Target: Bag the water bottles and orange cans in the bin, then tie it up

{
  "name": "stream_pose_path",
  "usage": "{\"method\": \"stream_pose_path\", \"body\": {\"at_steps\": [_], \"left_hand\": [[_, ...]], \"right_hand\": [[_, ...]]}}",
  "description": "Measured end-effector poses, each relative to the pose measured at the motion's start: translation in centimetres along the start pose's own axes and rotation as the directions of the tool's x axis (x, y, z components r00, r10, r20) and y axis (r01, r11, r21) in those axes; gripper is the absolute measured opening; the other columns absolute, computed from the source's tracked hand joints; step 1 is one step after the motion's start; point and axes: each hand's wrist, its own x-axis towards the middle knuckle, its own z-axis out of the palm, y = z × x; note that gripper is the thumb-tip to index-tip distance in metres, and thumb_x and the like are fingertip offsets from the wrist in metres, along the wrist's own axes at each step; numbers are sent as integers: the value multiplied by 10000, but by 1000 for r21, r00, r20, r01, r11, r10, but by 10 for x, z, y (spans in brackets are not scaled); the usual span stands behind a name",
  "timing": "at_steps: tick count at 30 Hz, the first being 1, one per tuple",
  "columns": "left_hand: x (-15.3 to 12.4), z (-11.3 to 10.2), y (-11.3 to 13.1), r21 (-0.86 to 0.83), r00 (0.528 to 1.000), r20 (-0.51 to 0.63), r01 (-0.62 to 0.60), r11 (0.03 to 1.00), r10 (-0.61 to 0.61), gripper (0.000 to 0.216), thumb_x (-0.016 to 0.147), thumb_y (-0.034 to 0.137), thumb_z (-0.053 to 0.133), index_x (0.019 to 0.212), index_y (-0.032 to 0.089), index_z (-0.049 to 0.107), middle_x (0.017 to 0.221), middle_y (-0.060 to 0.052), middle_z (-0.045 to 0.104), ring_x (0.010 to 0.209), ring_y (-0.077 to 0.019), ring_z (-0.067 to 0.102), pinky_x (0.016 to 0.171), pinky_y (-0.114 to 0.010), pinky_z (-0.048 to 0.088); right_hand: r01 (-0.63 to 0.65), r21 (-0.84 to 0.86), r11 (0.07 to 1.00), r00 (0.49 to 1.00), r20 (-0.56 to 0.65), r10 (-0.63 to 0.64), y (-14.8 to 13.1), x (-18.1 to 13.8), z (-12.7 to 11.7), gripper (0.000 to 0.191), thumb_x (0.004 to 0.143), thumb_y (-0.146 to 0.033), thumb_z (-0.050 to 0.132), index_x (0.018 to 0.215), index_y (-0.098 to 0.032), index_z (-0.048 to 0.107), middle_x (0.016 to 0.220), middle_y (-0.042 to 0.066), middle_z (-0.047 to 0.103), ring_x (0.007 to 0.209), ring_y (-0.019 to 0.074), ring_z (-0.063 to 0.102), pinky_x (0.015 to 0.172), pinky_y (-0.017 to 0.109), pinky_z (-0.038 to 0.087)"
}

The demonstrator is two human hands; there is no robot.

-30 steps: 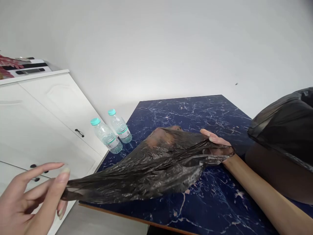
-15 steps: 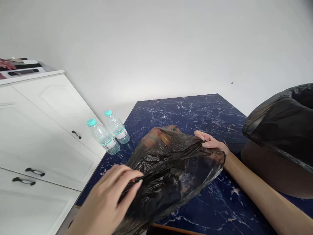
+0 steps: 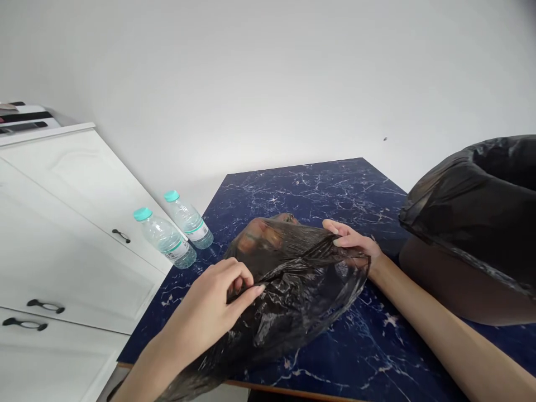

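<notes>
Left hand at 9 o'clock and right hand at 2 o'clock have fingers clamped on the bag.

Soft, fairly bright light; wall palest just above centre, toward 12 o'clock. Small glints on black bag. Bin liner murky at 3. Wide-angle distortion tilts cabinet at 9. Corner darkened at 2.

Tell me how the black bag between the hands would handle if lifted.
The black bag would probably sag rather than hold a shape: it is crumpled between the left hand and right hand. It may tear if pulled hard, looking thin enough to show rounded brownish shapes through it. If those are inside, they might weigh down its far end.
</notes>
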Motion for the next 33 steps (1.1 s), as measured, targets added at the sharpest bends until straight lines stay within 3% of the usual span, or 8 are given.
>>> {"method": "stream_pose_path", "body": {"at_steps": [3,7,14,18,27,33], "left_hand": [[-1,-21,7,-161,997,-19,73,984,-77,384,1017,611,634,882,253,659,860,10,662,799,-191,629,716,-305,472],[-2,-36,11,-184,989,51,147,972,-140,457,978,697,626,865,254,617,853,15,625,806,-195,592,700,-291,451],[-1,-36,10,-280,967,232,174,944,-109,523,991,709,598,806,239,464,794,32,411,726,-165,414,658,-286,342],[2,-35,11,-339,956,268,208,917,-118,587,981,718,615,758,233,369,756,43,301,678,-150,314,619,-292,261],[5,-40,8,-342,987,71,161,926,-145,550,995,713,593,792,246,385,772,43,295,669,-153,332,593,-276,285],[18,-53,18,-186,970,-230,41,982,-84,460,1052,570,593,787,244,406,758,47,402,669,-140,405,608,-274,340]], "right_hand": [[10,18,1000,1000,19,-10,-1,0,1,551,696,-293,951,848,-253,424,679,-68,563,522,96,526,532,195,444],[22,38,999,999,44,-23,-2,1,1,535,712,-292,950,859,-251,437,666,-70,565,534,107,562,552,204,469],[64,66,996,997,38,-66,0,2,-3,480,757,-264,930,866,-243,463,693,-62,580,570,107,570,592,212,494],[65,67,996,997,42,-68,-1,1,-3,482,743,-244,934,879,-243,471,718,-51,600,592,114,591,594,212,495],[41,59,997,996,72,-45,-2,2,-4,473,753,-258,931,884,-240,476,711,-52,593,550,106,570,553,208,483],[52,64,997,996,75,-56,0,2,-2,415,791,-302,927,902,-226,535,761,-39,588,613,103,578,591,197,520]]}}
